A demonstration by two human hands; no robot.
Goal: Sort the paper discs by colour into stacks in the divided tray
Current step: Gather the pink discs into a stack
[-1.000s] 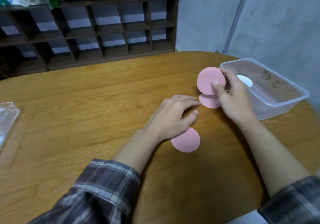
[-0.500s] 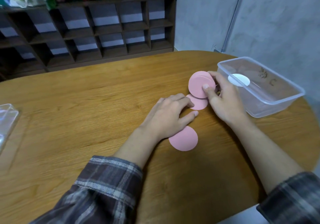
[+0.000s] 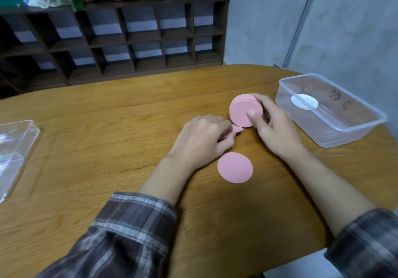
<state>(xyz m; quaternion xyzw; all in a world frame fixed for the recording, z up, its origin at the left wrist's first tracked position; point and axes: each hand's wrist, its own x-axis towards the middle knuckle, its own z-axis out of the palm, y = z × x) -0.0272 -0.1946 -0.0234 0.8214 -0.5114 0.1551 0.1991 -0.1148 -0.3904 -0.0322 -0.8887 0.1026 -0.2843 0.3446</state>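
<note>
My right hand [image 3: 277, 131] grips a stack of pink paper discs [image 3: 242, 111] upright on edge, thumb pressed on the front disc. My left hand [image 3: 202, 140] lies over another pink disc [image 3: 301, 129] on the table, its fingers curled and pinching it; only the disc's edge shows by the fingertips. A third pink disc [image 3: 235, 167] lies flat and free just in front of my left wrist. White discs [image 3: 304, 101] sit inside a clear plastic container [image 3: 349, 127] at the right.
A clear divided tray [image 3: 15, 148] sits at the table's left edge, partly out of frame. The wooden table [image 3: 107, 127] curves away at the back; a dark shelf unit [image 3: 120, 38] stands behind it.
My left hand has slid over the middle pink disc and curled its fingers round it. My right hand has brought the pink stack closer to the left hand.
</note>
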